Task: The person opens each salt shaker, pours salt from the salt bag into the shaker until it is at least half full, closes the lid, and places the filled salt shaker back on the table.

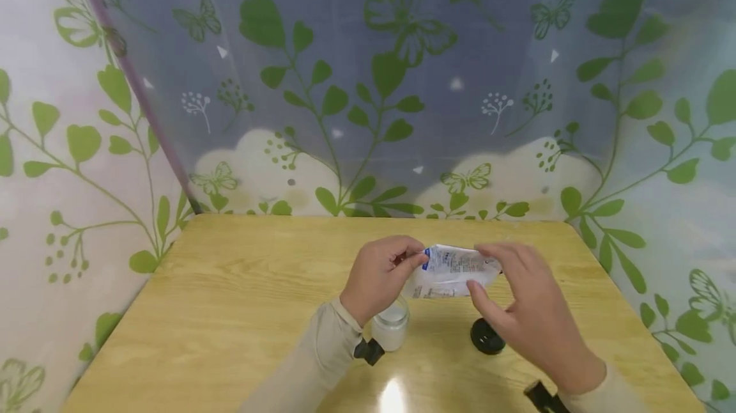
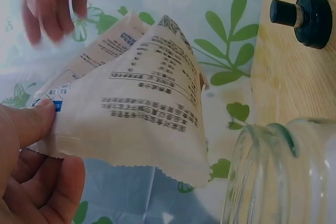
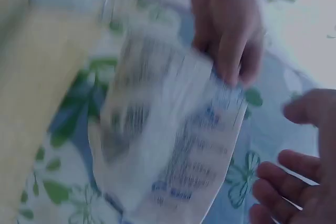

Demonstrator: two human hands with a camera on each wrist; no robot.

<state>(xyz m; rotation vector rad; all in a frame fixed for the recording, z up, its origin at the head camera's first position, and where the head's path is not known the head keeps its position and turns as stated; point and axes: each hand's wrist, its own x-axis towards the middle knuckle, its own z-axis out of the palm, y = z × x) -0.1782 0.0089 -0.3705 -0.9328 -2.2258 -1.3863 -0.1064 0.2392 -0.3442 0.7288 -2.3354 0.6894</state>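
My left hand [image 1: 379,277] pinches one end of a white printed plastic packet [image 1: 454,269] between thumb and fingers. In the left wrist view the packet [image 2: 142,93] has a serrated edge, dark print and a blue patch by the thumb. My right hand [image 1: 531,304] is at the packet's other end, thumb and fingers spread apart; in the right wrist view there is a gap between its fingers [image 3: 278,190] and the packet. Below the left hand stands a glass jar [image 1: 391,327] with white contents, its mouth uncovered. A black lid [image 1: 487,336] with a knob lies to the jar's right.
The wooden table [image 1: 230,311] has a light glare near its front. Fabric printed with leaves and butterflies [image 1: 345,100] hangs behind the table and along both sides. A black strap mount [image 1: 369,350] sits on the left wrist.
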